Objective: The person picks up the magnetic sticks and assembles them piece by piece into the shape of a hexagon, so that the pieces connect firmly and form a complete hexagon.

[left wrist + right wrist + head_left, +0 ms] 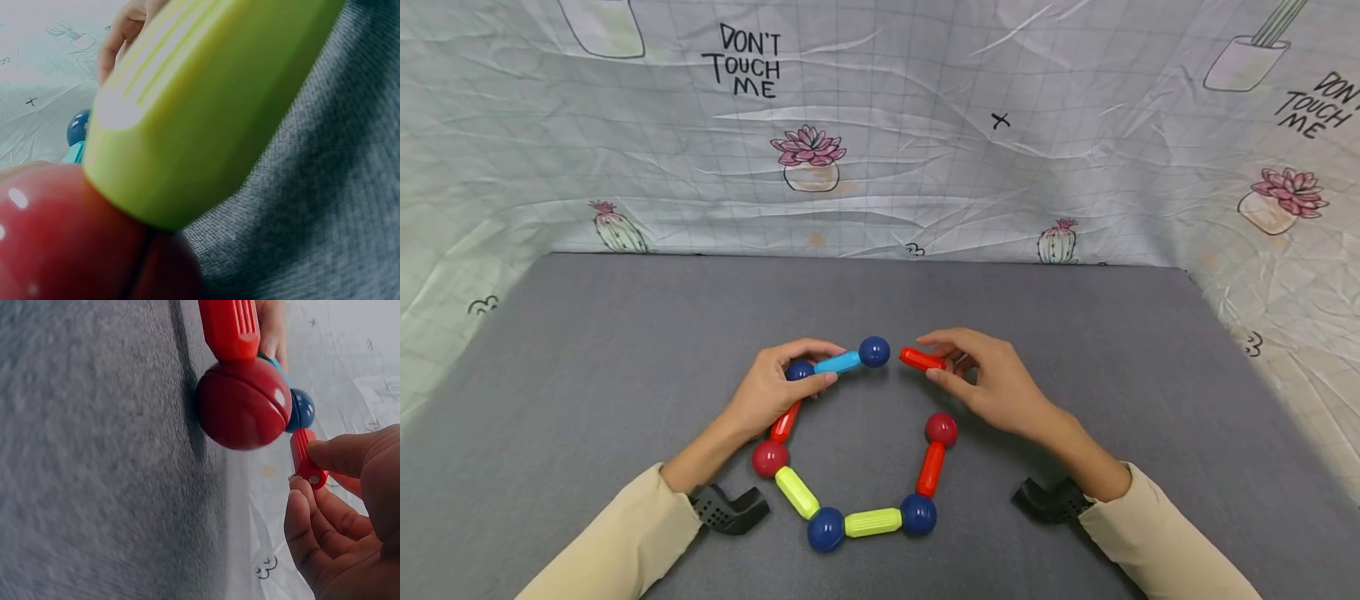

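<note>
My left hand (763,390) holds a light-blue building rod (838,362) near its left end, thumb in front and fingers behind. A partly covered blue ball (801,370) sits within that grip. Another blue ball (874,352) caps the rod's right end. Between thumb and fingertips, my right hand (1000,379) pinches a loose red rod (917,358); its left end points at this ball across a small gap. In the right wrist view, a silver disc shows on the end of the red rod (302,447). Below the right hand, a red ball (942,429) ends the joined chain.
The chain curves round through a red rod (930,469), a blue ball (918,514), yellow-green rods (872,522), another blue ball (827,529) and a red ball (771,459). It lies on a grey tabletop (647,333). A printed cloth (910,167) hangs behind.
</note>
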The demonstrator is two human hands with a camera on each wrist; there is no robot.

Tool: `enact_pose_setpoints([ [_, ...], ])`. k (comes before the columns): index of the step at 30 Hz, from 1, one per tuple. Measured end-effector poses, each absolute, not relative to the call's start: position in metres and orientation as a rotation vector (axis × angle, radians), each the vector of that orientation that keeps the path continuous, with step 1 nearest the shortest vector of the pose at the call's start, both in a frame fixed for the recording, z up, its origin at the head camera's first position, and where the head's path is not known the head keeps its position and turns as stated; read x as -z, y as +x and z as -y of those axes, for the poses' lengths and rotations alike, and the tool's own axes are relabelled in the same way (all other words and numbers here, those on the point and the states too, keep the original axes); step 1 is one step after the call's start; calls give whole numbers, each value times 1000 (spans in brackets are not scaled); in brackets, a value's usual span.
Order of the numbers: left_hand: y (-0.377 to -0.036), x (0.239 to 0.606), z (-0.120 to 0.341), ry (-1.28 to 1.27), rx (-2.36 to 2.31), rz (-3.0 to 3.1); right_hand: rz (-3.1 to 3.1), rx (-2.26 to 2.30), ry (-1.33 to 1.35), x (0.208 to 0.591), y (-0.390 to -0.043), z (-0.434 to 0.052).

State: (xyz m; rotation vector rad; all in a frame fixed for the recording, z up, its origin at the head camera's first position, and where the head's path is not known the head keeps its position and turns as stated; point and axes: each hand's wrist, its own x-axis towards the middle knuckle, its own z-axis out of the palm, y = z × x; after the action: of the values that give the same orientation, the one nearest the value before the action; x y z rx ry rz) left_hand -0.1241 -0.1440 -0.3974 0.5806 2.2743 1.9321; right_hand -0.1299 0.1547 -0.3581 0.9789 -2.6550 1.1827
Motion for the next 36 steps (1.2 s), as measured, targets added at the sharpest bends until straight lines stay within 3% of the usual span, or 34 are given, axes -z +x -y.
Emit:
enact_pose_setpoints([
  [36,-124,394,144,590,-1818,-2303,2951,-1228,1073,352,-121,-145],
])
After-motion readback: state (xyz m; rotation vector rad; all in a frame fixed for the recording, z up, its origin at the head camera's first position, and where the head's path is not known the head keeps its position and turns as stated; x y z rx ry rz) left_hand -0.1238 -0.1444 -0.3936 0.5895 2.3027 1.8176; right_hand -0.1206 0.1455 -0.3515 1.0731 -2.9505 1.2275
